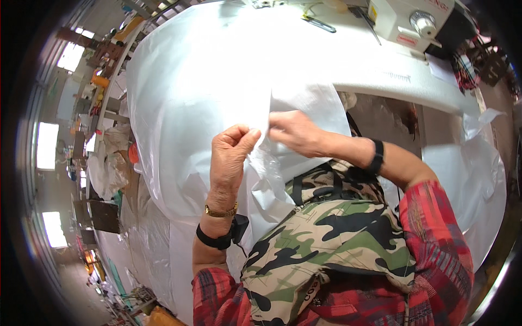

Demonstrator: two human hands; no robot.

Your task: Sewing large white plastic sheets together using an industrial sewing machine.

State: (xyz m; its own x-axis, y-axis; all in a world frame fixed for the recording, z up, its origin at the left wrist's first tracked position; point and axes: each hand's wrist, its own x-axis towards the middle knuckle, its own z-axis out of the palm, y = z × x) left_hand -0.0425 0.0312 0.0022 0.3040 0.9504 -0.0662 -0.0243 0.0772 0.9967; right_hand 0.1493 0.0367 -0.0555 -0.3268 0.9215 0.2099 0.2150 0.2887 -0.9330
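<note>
A large glossy white sheet [190, 114], fabric or plastic film, drapes over the work table and hangs down toward my lap. My left hand [231, 155] is closed, thumb and forefinger pinching a gathered edge of it. Just to the right, my right hand [298, 133] has its fingers curled in on the sheet beside a straight fold, slightly blurred; its fingertips are partly hidden. Only a small gap separates the two hands. Below them the sheet bunches into creases near my camouflage apron [337, 233].
A white sewing machine [405, 24] with a round dial stands at the far right of the table. Small thread snips [319, 23] lie near the far edge. More white sheeting [462, 179] hangs at the right. Cluttered shelves [103, 108] line the left side.
</note>
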